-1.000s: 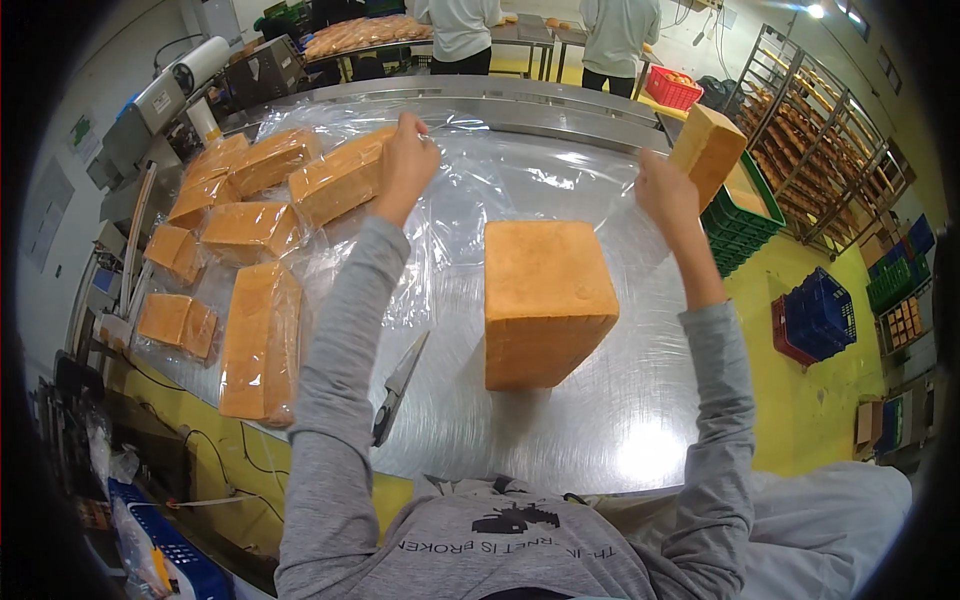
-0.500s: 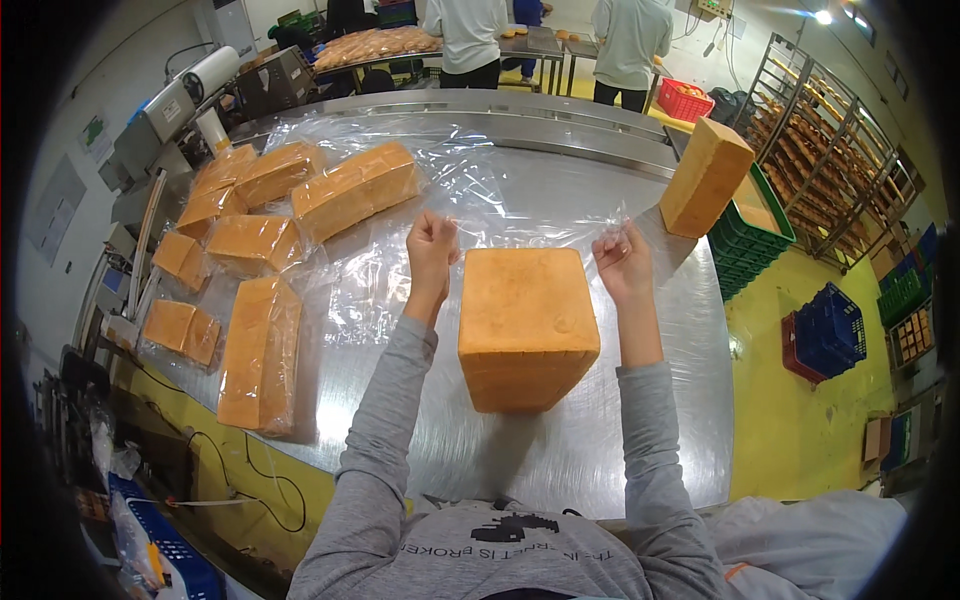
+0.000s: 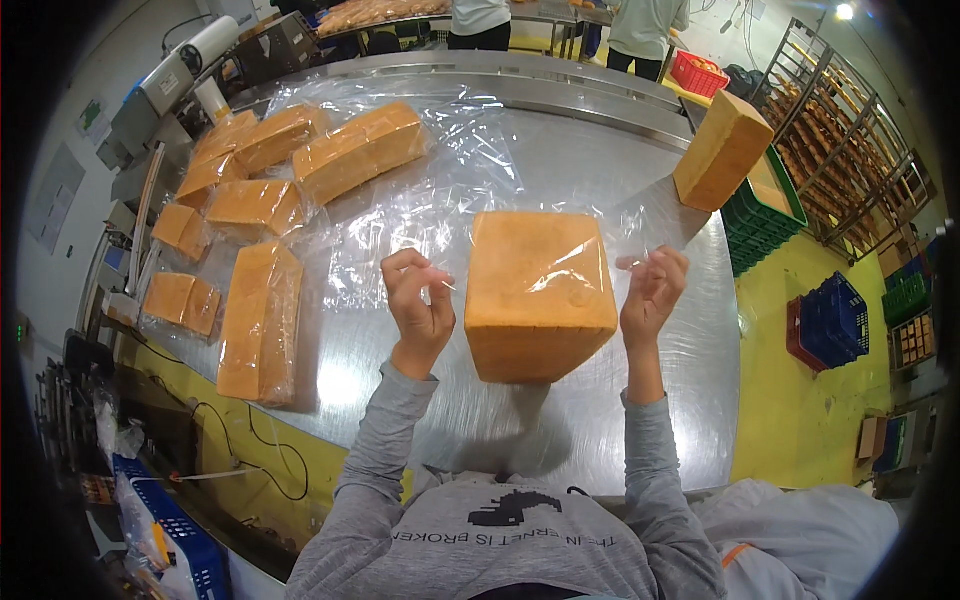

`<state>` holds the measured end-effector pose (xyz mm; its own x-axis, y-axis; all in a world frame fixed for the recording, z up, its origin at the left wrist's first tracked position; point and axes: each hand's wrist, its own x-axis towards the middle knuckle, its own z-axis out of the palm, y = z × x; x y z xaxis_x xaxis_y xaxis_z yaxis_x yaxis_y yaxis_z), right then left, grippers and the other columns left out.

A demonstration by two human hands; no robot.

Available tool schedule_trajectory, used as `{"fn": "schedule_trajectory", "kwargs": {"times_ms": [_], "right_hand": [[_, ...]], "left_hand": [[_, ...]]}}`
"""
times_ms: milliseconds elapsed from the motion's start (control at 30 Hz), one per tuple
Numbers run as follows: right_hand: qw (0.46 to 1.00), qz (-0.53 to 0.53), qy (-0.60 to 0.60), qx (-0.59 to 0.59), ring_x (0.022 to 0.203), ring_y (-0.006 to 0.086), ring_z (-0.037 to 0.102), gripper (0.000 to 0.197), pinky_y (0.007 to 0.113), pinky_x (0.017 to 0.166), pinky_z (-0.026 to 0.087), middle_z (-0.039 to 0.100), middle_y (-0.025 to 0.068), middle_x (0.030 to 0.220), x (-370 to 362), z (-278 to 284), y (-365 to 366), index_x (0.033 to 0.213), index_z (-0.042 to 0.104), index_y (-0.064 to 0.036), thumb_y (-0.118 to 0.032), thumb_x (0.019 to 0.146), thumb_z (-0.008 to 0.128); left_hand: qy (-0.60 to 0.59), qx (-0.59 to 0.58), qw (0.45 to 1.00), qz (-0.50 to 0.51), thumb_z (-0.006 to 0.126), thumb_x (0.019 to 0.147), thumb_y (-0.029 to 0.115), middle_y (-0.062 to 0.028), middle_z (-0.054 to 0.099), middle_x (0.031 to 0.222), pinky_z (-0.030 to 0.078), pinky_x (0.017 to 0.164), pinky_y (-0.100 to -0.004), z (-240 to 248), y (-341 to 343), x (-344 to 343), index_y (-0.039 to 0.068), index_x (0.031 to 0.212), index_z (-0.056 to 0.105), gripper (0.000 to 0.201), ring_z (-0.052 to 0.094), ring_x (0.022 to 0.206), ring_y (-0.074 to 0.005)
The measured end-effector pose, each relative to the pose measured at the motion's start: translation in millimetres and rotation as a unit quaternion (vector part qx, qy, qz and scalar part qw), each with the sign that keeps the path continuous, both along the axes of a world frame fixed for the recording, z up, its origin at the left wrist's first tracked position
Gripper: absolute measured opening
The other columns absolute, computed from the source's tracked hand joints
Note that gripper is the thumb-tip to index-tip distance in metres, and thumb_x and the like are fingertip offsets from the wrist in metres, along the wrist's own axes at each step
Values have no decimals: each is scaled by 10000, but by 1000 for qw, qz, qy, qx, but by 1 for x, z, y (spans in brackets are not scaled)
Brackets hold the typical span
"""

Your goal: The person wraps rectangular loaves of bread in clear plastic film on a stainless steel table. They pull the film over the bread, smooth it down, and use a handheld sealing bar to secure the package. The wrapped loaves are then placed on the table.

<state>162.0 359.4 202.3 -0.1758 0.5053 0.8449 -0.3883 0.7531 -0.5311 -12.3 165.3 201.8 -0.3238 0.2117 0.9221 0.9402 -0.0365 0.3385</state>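
Observation:
A tall golden bread loaf (image 3: 538, 300) stands on end in front of me. A clear plastic bag (image 3: 632, 222) lies over its top, with shiny creases across the upper face. To the left of the loaf, my left hand (image 3: 420, 308) is closed in a pinch on the film's edge. My right hand (image 3: 652, 292) pinches the film on the other side, fingers curled. Most of the bag's outline is too transparent to follow.
Several bagged bread pieces (image 3: 262, 325) lie at the left of the steel table (image 3: 480, 440). One unwrapped loaf (image 3: 725, 150) stands at the right edge, beside stacked green crates (image 3: 765, 220). Bread racks (image 3: 830, 130) and blue crates (image 3: 835, 325) stand beyond; two people work behind.
Both hands have come down and toward me along the loaf's sides, drawing the clear film over its top. The view has tilted slightly, shifting the scene upward.

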Motion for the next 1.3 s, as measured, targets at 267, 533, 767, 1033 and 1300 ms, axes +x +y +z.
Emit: {"fn": "schedule_trajectory", "kwargs": {"times_ms": [267,533,767,1033,1300], "right_hand": [[972,-101,-165,134,916,251,497,192,360,759,437,404,122,1010,54,18,-32,933,517,-82,39,785,540],[948,-159,-158,228,936,274,475,448,369,765,425,427,117,996,71,-77,-40,1064,516,-110,116,683,581],[973,2,-198,-116,910,218,482,177,310,776,424,473,108,1000,63,-70,-41,896,562,-19,8,722,545],[827,180,-325,-423,785,112,487,292,268,692,412,525,13,835,24,-5,-20,992,549,-43,-281,906,405],[937,-39,-304,-167,779,250,520,237,346,683,400,544,139,812,22,-91,-4,885,524,15,-212,868,458]], "left_hand": [[49,-125,977,-167,560,692,-34,-121,380,944,458,810,-421,13,-44,26,78,903,473,254,557,854,-278],[125,-259,950,-122,544,665,32,-98,447,964,368,901,-467,-62,-61,30,128,791,517,160,513,1068,-287],[-151,-200,959,-136,475,777,99,-114,544,950,366,844,-357,-70,-44,14,38,882,549,142,513,1013,-215],[-534,-178,794,-229,446,882,261,-57,567,882,397,734,-264,-55,0,10,-22,1038,507,329,492,790,-130],[-318,-348,880,62,433,848,264,-121,567,641,323,642,-399,-74,4,23,79,780,580,245,529,689,-266]]}}
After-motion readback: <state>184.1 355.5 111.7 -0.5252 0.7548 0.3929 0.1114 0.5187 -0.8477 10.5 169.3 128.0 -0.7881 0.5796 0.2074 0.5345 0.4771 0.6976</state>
